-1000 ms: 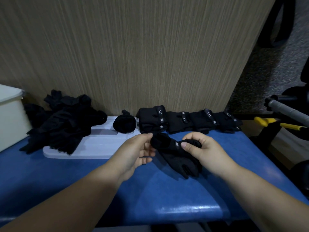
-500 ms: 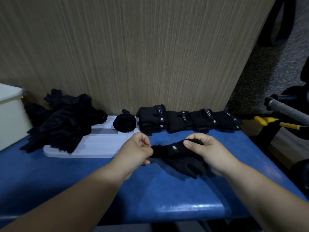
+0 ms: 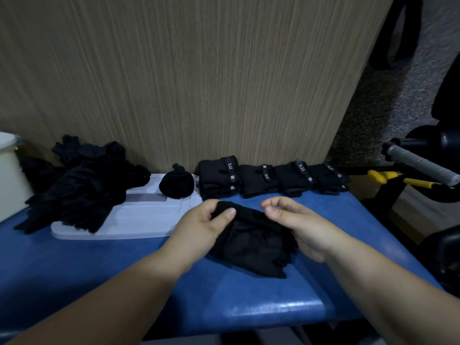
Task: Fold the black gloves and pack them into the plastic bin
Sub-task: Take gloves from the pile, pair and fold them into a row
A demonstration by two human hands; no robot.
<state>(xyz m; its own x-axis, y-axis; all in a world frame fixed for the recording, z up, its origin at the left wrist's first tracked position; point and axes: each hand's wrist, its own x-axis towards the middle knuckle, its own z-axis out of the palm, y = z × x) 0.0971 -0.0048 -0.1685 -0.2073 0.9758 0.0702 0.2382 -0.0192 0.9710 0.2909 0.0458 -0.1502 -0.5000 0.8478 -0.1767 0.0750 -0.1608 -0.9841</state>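
I read the glove (image 3: 251,242) in front as matt black cloth, soft and creased, no sheen. The folded gloves (image 3: 261,179) are the same dull fabric, with woven-looking strap tabs that carry pale print (small grey patches too, material unclear). The glove pile (image 3: 79,185) and the rolled bundle (image 3: 176,184) are also matt black textile. The bench top (image 3: 273,312) is smooth blue, glossy along the front lip. The white lid (image 3: 139,220) looks like matt moulded plastic. The bin (image 3: 10,175) is cream plastic with a slight sheen. The back panel (image 3: 199,83) has a matt wood-grain finish with fine vertical streaks. The bar (image 3: 420,161) has a grey, rough-looking grip wrap. The yellow handles (image 3: 383,176) look smooth-coated.
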